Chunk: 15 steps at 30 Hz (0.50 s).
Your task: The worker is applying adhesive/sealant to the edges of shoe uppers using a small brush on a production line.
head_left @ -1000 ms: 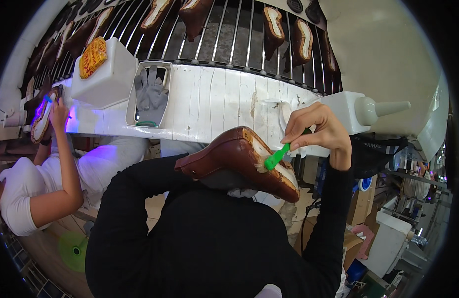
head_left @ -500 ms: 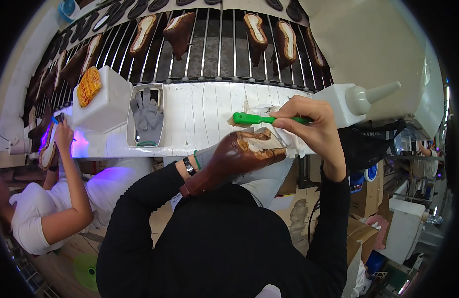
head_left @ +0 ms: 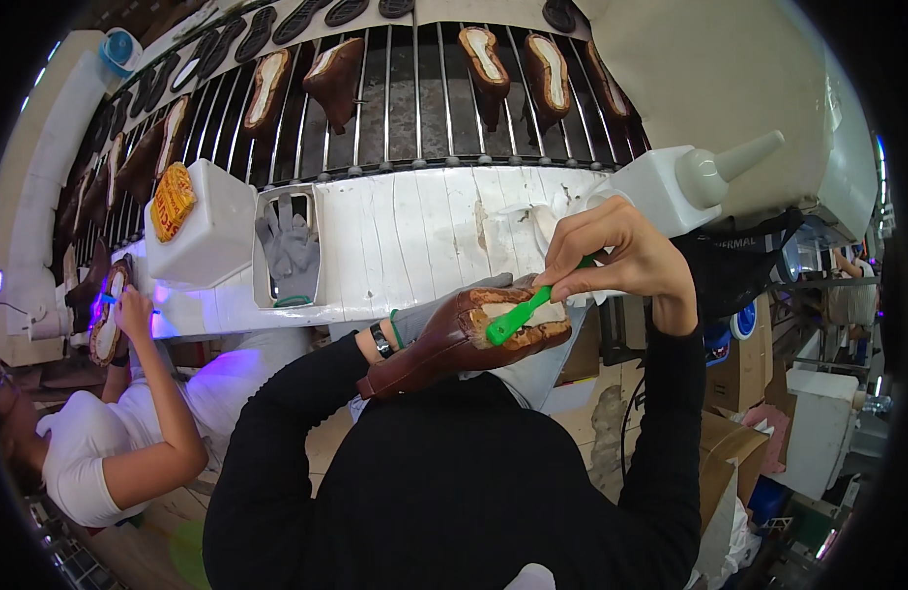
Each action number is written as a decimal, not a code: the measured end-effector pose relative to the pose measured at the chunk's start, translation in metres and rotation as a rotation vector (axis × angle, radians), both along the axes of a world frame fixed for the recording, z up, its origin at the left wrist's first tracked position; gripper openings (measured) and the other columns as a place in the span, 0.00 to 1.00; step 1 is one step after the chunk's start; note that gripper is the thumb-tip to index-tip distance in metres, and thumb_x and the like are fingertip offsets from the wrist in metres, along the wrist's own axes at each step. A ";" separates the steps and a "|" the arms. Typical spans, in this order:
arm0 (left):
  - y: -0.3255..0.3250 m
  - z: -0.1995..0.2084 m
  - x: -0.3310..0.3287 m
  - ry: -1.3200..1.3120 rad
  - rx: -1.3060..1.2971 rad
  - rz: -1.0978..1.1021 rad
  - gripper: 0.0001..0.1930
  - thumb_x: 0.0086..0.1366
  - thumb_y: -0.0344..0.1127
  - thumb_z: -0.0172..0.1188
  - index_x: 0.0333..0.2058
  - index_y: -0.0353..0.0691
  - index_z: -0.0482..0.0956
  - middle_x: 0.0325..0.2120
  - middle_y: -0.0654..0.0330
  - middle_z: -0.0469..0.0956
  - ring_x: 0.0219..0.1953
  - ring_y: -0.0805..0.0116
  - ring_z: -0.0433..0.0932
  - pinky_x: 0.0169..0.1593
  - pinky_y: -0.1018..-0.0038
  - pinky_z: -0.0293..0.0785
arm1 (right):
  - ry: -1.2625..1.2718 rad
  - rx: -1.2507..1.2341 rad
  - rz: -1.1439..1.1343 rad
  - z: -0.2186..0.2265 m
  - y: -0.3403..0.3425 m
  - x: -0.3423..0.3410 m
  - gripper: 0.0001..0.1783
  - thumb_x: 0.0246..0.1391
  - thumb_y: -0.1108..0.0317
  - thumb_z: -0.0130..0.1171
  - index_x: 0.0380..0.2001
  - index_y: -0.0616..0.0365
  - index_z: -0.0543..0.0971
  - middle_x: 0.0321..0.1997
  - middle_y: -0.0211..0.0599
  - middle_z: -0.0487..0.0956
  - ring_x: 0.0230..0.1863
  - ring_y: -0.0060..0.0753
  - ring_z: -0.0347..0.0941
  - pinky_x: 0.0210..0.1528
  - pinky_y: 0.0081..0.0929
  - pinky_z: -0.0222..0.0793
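Observation:
A brown leather shoe upper on a last [head_left: 442, 342] lies tilted in front of my chest, its pale underside with folded leather edges facing up. My left hand [head_left: 423, 317], in a grey glove, is wrapped round it from the far side; the shoe hides most of the fingers. My bare right hand [head_left: 626, 254] pinches the handle of a green brush [head_left: 518, 317]. The brush's bristle end touches the underside of the shoe near its heel-side edge. Just beyond my right hand is a white bottle with a long nozzle [head_left: 670, 187], lying on its side.
A white bench [head_left: 405, 216] runs ahead, with a metal roller rack [head_left: 400, 108] behind it carrying several brown shoe uppers and black soles. A tray [head_left: 321, 231] holds grey gloves, beside a white container [head_left: 213, 231]. At left, a co-worker's hand [head_left: 132, 313] works on another shoe.
My right hand has brought the green brush from over the bench toward me, down onto the shoe's underside. The shoe has turned slightly, and the whole view has shifted a little.

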<state>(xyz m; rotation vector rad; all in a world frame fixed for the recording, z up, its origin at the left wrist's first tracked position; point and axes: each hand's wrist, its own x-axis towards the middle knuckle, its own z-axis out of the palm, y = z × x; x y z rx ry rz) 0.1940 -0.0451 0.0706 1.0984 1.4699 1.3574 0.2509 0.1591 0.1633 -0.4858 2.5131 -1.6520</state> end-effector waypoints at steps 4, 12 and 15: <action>-0.007 0.008 -0.006 -0.086 -0.026 -0.065 0.23 0.58 0.48 0.68 0.47 0.43 0.76 0.40 0.61 0.80 0.40 0.70 0.80 0.48 0.74 0.77 | -0.032 0.031 0.000 0.002 0.003 0.005 0.08 0.36 0.74 0.73 0.24 0.63 0.85 0.25 0.39 0.82 0.29 0.29 0.80 0.29 0.21 0.70; -0.004 0.008 -0.011 -0.211 -0.033 -0.086 0.22 0.57 0.44 0.69 0.47 0.41 0.76 0.39 0.60 0.81 0.40 0.69 0.81 0.48 0.75 0.77 | 0.025 0.058 -0.058 0.000 0.001 0.012 0.07 0.45 0.69 0.71 0.29 0.59 0.85 0.24 0.30 0.81 0.25 0.22 0.73 0.25 0.20 0.62; 0.000 -0.010 -0.008 -0.006 0.078 0.016 0.18 0.58 0.38 0.68 0.47 0.41 0.77 0.38 0.58 0.81 0.40 0.68 0.81 0.45 0.76 0.77 | 0.127 0.132 -0.150 0.005 -0.012 0.013 0.07 0.45 0.70 0.70 0.29 0.60 0.84 0.24 0.31 0.80 0.24 0.22 0.72 0.24 0.20 0.62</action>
